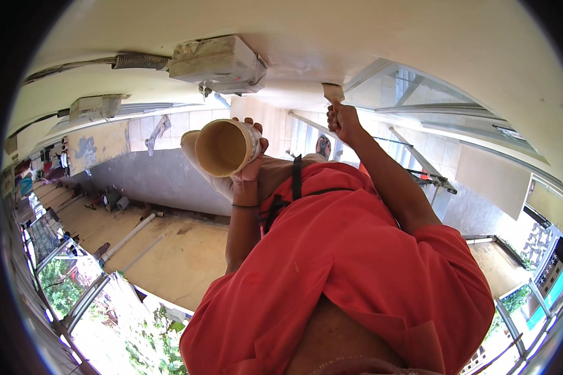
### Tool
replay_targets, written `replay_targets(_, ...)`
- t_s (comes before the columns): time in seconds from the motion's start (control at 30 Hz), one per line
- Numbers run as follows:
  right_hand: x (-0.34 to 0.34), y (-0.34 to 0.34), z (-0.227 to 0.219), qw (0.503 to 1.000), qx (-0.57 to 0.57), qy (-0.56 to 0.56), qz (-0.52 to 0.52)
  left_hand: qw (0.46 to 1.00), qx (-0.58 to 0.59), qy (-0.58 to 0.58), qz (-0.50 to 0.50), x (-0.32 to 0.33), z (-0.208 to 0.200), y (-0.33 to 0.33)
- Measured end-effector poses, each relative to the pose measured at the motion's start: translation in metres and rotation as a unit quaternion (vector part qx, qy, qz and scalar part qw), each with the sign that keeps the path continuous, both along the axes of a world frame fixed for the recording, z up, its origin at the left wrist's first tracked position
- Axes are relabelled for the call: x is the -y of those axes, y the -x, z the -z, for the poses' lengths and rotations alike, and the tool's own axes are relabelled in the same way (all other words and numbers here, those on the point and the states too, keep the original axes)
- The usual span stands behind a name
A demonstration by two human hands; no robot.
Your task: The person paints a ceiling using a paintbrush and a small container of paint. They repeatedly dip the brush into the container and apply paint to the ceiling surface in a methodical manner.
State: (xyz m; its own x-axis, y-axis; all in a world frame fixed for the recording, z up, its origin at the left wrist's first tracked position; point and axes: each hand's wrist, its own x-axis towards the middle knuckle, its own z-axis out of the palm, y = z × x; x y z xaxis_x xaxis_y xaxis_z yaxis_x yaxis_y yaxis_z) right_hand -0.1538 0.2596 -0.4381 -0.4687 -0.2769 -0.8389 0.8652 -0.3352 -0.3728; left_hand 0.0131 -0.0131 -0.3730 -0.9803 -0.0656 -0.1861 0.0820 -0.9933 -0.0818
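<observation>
My left hand (251, 164) grips a round tub (221, 152) by its side, fingers wrapped over the far rim. The tub is tilted so that its open mouth shows; its inside is cream-tan, and I cannot tell how much it holds. Higher up, my right hand (344, 120) is closed around the handle of a flat paintbrush (333, 93). Its pale bristles touch or nearly touch the cream wall (300, 50), close to the corner of a window frame (369, 72).
A dusty box (216, 64) with a corrugated conduit (141, 60) juts from the wall left of the brush; a smaller box (96, 107) is farther left. Window panes (413, 87) lie right. Below left, a pipe (130, 236) crosses a tan ledge (175, 256). Metal railings (84, 303) edge the area.
</observation>
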Motion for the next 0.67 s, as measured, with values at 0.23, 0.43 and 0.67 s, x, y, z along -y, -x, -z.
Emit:
replay_targets(0.23,0.001,-0.013,-0.075,0.996,-0.080,-0.012,0.033,1.000,-0.004,0.005,-0.011,0.000,0.002,-0.001)
replay_targets(0.43,-0.017,-0.031,-0.197,0.987,-0.157,0.004,0.019,1.000,-0.006,0.013,-0.004,-0.001,0.001,0.001)
replay_targets(0.67,-0.028,-0.045,-0.299,0.965,-0.253,0.069,0.017,1.000,-0.009,-0.004,0.003,0.003,0.008,0.003)
